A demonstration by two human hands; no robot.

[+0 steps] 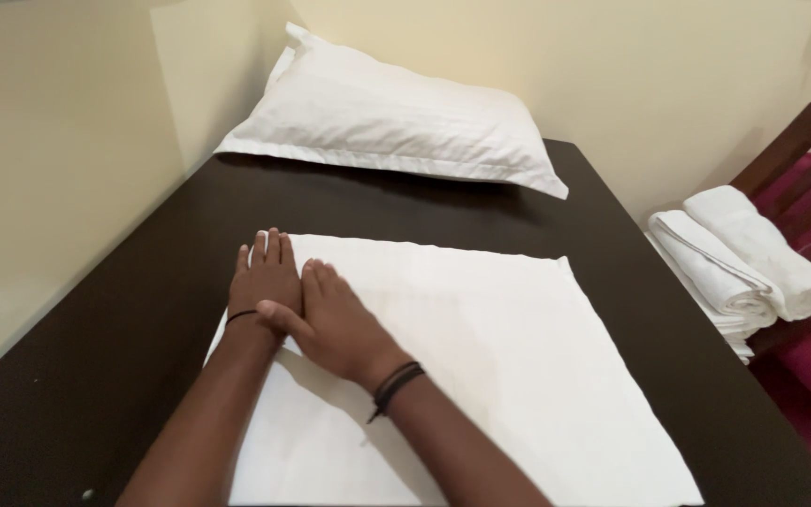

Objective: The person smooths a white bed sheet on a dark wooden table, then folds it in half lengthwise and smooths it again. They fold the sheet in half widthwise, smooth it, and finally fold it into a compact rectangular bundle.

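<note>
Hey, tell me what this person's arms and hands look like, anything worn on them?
Both forearms are bare, with no sleeves in view. The left hand has a thin dark band around its wrist. The right hand has a dark corded bracelet of two or three strands at the wrist. No rings, gloves or watch show.

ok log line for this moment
left hand flat on white cloth | right hand flat beside it, touching | dark table | pillow behind
</note>
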